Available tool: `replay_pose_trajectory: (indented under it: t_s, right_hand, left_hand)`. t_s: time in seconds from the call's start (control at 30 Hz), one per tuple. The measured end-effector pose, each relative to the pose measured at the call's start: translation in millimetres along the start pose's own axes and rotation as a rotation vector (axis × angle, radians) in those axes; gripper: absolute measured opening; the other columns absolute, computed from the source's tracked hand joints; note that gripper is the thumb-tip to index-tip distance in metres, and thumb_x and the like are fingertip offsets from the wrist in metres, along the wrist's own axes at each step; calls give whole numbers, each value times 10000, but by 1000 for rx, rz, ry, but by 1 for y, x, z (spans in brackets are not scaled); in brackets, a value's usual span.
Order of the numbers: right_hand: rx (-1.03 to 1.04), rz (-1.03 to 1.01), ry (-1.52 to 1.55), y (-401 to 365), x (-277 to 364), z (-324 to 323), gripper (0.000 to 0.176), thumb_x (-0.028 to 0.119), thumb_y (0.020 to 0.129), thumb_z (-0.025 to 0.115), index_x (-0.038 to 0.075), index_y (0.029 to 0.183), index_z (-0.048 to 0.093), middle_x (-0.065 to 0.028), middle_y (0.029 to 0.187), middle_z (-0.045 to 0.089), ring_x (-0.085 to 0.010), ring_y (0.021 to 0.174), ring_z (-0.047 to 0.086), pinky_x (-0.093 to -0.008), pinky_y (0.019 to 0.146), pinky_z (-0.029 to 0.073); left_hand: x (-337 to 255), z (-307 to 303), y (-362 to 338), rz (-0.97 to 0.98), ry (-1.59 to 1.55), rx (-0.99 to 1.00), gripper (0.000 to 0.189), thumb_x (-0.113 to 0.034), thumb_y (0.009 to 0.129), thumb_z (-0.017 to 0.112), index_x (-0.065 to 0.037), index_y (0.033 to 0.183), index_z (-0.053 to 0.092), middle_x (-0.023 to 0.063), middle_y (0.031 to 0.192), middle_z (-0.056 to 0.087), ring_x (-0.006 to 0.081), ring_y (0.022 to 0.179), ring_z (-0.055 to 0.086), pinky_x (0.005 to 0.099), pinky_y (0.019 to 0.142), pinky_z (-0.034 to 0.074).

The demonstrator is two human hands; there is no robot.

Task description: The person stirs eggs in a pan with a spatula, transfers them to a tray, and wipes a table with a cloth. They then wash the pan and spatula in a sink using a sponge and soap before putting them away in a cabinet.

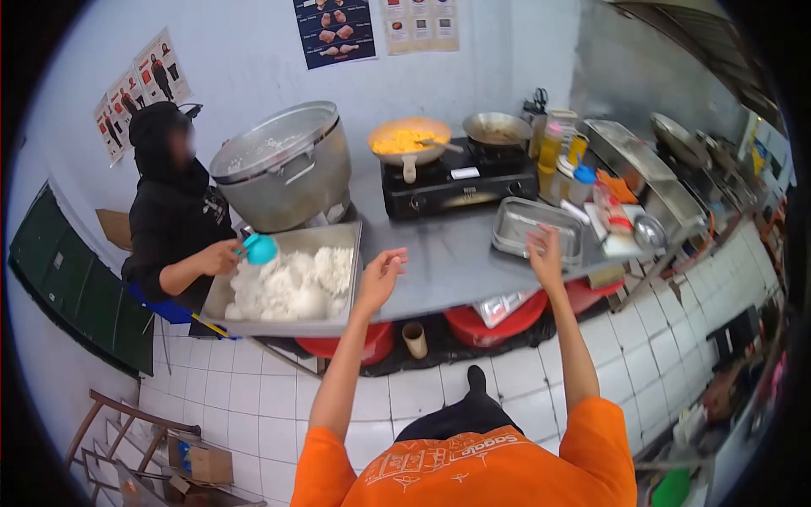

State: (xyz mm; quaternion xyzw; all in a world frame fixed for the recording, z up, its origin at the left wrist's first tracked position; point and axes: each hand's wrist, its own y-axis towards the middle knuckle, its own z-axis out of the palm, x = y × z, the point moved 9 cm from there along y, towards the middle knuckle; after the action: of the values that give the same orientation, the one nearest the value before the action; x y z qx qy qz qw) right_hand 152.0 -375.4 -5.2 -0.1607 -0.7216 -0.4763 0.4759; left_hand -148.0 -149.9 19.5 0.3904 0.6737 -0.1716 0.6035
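Observation:
Over the steel table point(431, 253), my left hand point(383, 277) is held up with its fingers loosely stretched and nothing in them. It is nearest to the right side of a large metal tray point(357, 245) of white cooked rice point(296, 283). My right hand point(545, 249) overlaps the front of a shallow rectangular metal pan point(515, 215), fingers apart and holding nothing. At the left, a person point(182, 203) in black dips a teal scoop point(260, 248) into the rice.
A big metal pot point(283, 182) stands behind the rice tray. On the black two-burner stove point(465, 186) sit a pan of yellow food point(410, 139) and a dark pan point(497, 128). Bottles point(550, 148) and a metal bowl point(650, 231) fill the right end. Red tubs point(481, 325) stand below.

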Motion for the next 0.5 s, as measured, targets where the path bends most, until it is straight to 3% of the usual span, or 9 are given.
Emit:
replay_pose_trajectory:
  t_s: [0.03,0.07,0.1,0.17,0.23,0.3,0.37,0.43,0.5]
  right_hand:
    - [34,-26,-20,46,8,30,503,60,794,616,82,1234,374,-148,1123,534,-199,1005,546,-294,752,477]
    - [64,-49,-37,90,19,61,522,70,778,631,83,1235,379,-148,1161,506,-217,1036,531,-314,758,477]
    - [99,-195,-197,168,24,109,534,77,753,642,76,1225,394,-152,1167,484,-287,1043,523,-369,797,463]
    - [118,-441,-318,232,10,155,568,115,709,676,101,1209,404,-178,1158,472,-366,1043,497,-409,858,432]
    - [292,-254,-464,272,-16,204,608,100,690,684,116,1222,390,-170,1172,474,-376,1006,527,-442,828,453]
    - [548,-161,-737,289,-42,250,632,45,683,652,124,1243,370,-186,1183,470,-383,948,570,-456,789,479]
    - [646,-168,-821,309,-64,280,591,1,694,594,114,1237,390,-223,1194,459,-386,902,597,-459,759,495]
    - [763,-286,-809,330,-51,294,534,-13,718,537,101,1225,414,-254,1169,476,-380,918,598,-457,763,490]
    - [834,-346,-723,376,-57,309,469,-47,689,530,90,1129,444,-222,948,583,-405,998,541,-481,804,454]
  left_hand:
    - [8,8,38,3,9,-21,348,-274,950,434,-27,1176,530,95,1008,632,151,866,605,277,779,464]
    - [31,11,74,-150,-129,-123,409,-347,948,405,-41,1196,516,98,1082,601,166,924,590,303,807,455]
    - [59,12,136,-299,-273,-243,470,-421,947,375,-56,1215,501,101,1155,569,180,982,575,329,834,446]
    - [77,8,199,-314,-241,-326,542,-486,939,317,-58,1230,478,111,1161,564,210,1026,565,384,851,446]
    - [99,14,244,-490,-655,-351,550,-476,943,299,-36,1233,457,123,1138,571,224,1010,572,403,874,449]
    - [110,19,283,-523,-897,-218,512,-430,939,353,-20,1232,445,126,1112,577,229,960,586,389,839,488]
    - [112,38,304,-593,-1380,-21,455,-342,926,431,-2,1228,442,135,1030,596,203,871,604,307,744,528]
    - [116,57,309,-743,-1742,218,392,-201,900,494,4,1231,446,33,703,496,91,602,491,205,522,465]
    - [102,62,308,-754,-1865,265,328,-192,911,485,-4,1180,485,-11,638,404,63,518,391,193,434,390]
